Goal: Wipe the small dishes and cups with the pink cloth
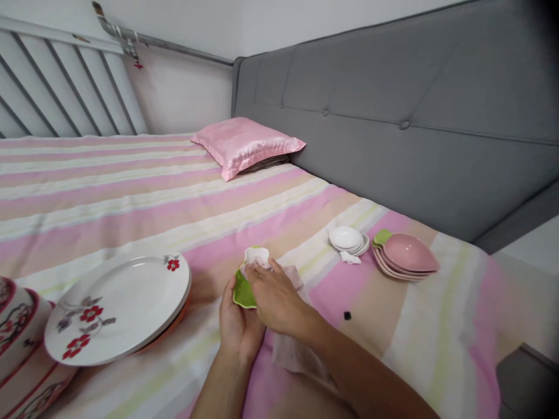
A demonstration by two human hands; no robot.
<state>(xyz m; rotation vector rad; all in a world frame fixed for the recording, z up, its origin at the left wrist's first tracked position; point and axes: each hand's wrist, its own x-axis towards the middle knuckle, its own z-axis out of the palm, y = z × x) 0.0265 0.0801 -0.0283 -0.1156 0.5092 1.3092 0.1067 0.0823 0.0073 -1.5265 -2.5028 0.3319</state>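
A small green and white dish [244, 289], shaped like a vegetable or leaf, rests in my left hand [236, 326], whose fingers curl round its left side. My right hand [277, 297] lies over the dish and presses a pale pink cloth [292, 352] against its inside. The cloth hangs down below my right wrist onto the bed. Part of the dish is hidden under my right fingers.
On the striped bedspread stand a stack of flowered white plates [126, 302], patterned bowls [30, 361], small white dishes [346, 238] and pink leaf-shaped dishes [410, 253]. A small black object [347, 316] lies nearby. A pink pillow [244, 142] sits by the grey headboard [393, 105].
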